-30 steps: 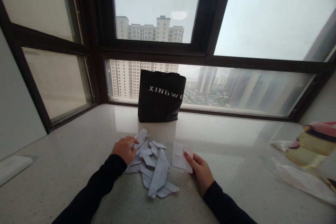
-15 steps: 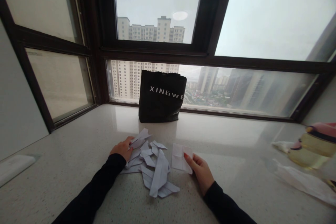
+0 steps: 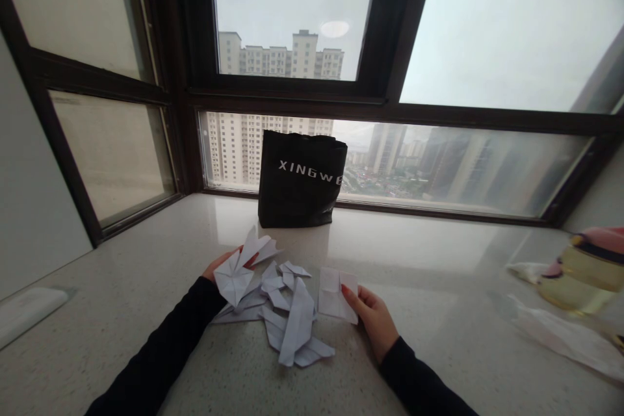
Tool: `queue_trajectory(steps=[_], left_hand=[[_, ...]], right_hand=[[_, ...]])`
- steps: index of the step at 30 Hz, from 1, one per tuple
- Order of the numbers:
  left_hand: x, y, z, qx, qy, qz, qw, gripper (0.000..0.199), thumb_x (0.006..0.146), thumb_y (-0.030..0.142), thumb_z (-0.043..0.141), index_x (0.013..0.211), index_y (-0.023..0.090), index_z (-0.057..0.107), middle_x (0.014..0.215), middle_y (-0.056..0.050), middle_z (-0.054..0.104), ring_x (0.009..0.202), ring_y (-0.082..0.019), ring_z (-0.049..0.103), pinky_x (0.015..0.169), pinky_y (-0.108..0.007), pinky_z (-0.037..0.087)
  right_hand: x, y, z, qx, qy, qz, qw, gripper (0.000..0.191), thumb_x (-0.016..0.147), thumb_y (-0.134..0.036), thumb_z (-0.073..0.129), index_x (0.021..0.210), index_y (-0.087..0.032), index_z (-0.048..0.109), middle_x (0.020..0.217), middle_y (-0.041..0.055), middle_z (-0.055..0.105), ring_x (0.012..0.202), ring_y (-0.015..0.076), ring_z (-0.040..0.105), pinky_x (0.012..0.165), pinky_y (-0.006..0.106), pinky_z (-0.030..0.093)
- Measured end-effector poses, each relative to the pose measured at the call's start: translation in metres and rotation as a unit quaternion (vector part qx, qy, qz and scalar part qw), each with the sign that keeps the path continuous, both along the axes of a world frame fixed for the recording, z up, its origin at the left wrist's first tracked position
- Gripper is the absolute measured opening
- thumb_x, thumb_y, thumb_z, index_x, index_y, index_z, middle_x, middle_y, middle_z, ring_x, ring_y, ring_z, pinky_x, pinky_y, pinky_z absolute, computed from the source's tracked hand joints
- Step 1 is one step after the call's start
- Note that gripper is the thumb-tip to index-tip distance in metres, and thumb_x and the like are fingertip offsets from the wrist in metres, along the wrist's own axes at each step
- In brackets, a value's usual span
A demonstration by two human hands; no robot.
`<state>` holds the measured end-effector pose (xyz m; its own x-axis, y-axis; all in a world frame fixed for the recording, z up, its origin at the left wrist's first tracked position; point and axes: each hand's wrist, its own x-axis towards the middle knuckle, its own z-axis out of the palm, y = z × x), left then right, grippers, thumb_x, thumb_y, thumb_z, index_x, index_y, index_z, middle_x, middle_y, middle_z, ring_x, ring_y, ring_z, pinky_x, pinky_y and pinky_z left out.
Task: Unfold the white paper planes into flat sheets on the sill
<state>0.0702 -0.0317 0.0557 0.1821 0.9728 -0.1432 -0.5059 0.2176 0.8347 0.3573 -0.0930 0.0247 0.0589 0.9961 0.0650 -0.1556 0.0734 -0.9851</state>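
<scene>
My left hand point(image 3: 218, 264) is closed on folded white paper pieces point(image 3: 234, 279), lifted at the left side of a heap; part of the hand is hidden behind them. The raised pieces show creases and pointed flaps. Below and to their right lies the pile of folded paper shapes point(image 3: 296, 325), several overlapping on the counter. At the right of the pile, my right hand point(image 3: 373, 318) pinches a creased square of white paper point(image 3: 336, 292) by its right edge, thumb on top.
A black bag point(image 3: 301, 185) with white lettering stands on the speckled white countertop point(image 3: 146, 312) before the window. On the far right are a yellowish container with a pink top point(image 3: 585, 273) and crumpled clear plastic point(image 3: 565, 335). A white object point(image 3: 32, 312) lies at the left edge.
My left hand has picked folded paper up from the heap's left side and turned it, so the creased face now shows. The right hand and its square stay put.
</scene>
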Motion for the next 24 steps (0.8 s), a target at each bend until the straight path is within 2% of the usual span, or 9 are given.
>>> queue_trajectory(steps=[4,7,9,11,15,18,21,23,24], left_hand=[[0.003,-0.013,0.004,-0.058,-0.044,-0.01,0.997,0.029,0.069,0.043,0.042,0.077,0.016,0.05,0.086,-0.01,0.061,0.1,-0.026,0.048,0.078,-0.044,0.042],[0.007,-0.021,0.011,-0.071,-0.011,-0.031,0.997,0.022,0.06,0.028,0.042,0.079,0.018,0.05,0.092,-0.008,0.06,0.106,-0.026,0.042,0.078,-0.046,0.041],[0.012,-0.024,0.014,-0.063,0.001,-0.046,0.997,0.036,0.048,0.018,0.039,0.082,0.016,0.05,0.096,-0.008,0.059,0.106,-0.026,0.041,0.079,-0.044,0.042],[0.018,-0.027,0.016,-0.061,0.003,-0.077,0.995,0.048,0.04,0.017,0.036,0.085,0.012,0.052,0.097,-0.01,0.058,0.106,-0.026,0.042,0.081,-0.042,0.041],[0.024,-0.031,0.017,-0.036,0.054,-0.132,0.989,0.052,0.04,0.018,0.035,0.086,0.008,0.055,0.097,-0.013,0.058,0.104,-0.026,0.044,0.081,-0.041,0.04],[0.025,-0.031,0.018,0.009,0.06,-0.109,0.992,0.04,0.041,0.017,0.036,0.075,0.013,0.057,0.099,-0.008,0.058,0.103,-0.026,0.044,0.081,-0.038,0.039],[0.027,-0.032,0.022,0.09,0.017,-0.089,0.992,0.023,0.042,0.018,0.039,0.059,0.017,0.054,0.076,-0.006,0.061,0.088,-0.024,0.052,0.081,-0.037,0.038],[0.03,-0.034,0.025,0.11,-0.02,-0.085,0.99,0.012,0.049,0.024,0.042,0.055,0.018,0.05,0.055,-0.003,0.052,0.07,-0.021,0.055,0.078,-0.04,0.04],[0.032,-0.036,0.028,0.097,-0.03,-0.089,0.991,0.014,0.055,0.03,0.042,0.056,0.019,0.049,0.05,-0.001,0.046,0.061,-0.018,0.053,0.075,-0.041,0.04]], right_hand=[[0.0,-0.001,0.0,0.008,-0.009,0.006,1.0,0.029,0.059,-0.043,0.062,0.056,-0.015,0.054,0.05,-0.0018,0.053,0.045,0.0105,0.044,0.042,0.02,0.031],[0.0,-0.002,0.0,0.008,-0.009,0.005,1.0,0.029,0.06,-0.043,0.062,0.056,-0.015,0.054,0.05,-0.0017,0.053,0.044,0.0104,0.043,0.042,0.02,0.03],[0.0,-0.002,0.001,0.009,-0.011,0.0,1.0,0.03,0.059,-0.043,0.062,0.054,-0.015,0.052,0.05,-0.0019,0.052,0.044,0.0102,0.043,0.042,0.02,0.03],[0.0,-0.002,0.001,0.013,-0.014,-0.003,1.0,0.03,0.059,-0.043,0.063,0.052,-0.016,0.052,0.049,-0.0021,0.052,0.044,0.01,0.042,0.042,0.02,0.029],[0.0,0.0,0.0,0.013,-0.016,0.0,1.0,0.029,0.06,-0.043,0.063,0.056,-0.015,0.055,0.052,-0.0016,0.054,0.046,0.01,0.043,0.043,0.019,0.03],[0.0,0.0,0.0,0.02,-0.017,0.002,1.0,0.028,0.06,-0.042,0.062,0.058,-0.015,0.057,0.053,-0.0012,0.056,0.047,0.0105,0.044,0.044,0.02,0.032],[0.0,-0.002,0.0,0.023,-0.014,0.006,1.0,0.028,0.06,-0.043,0.062,0.059,-0.015,0.059,0.054,-0.0014,0.056,0.046,0.0103,0.045,0.044,0.019,0.032],[-0.001,-0.002,0.001,0.022,-0.015,0.007,1.0,0.028,0.06,-0.043,0.062,0.06,-0.015,0.059,0.053,-0.0014,0.056,0.046,0.0104,0.045,0.043,0.02,0.032],[-0.001,-0.002,0.001,0.022,-0.018,0.005,1.0,0.029,0.059,-0.044,0.062,0.06,-0.015,0.059,0.053,-0.0013,0.056,0.045,0.0106,0.045,0.043,0.02,0.032]])
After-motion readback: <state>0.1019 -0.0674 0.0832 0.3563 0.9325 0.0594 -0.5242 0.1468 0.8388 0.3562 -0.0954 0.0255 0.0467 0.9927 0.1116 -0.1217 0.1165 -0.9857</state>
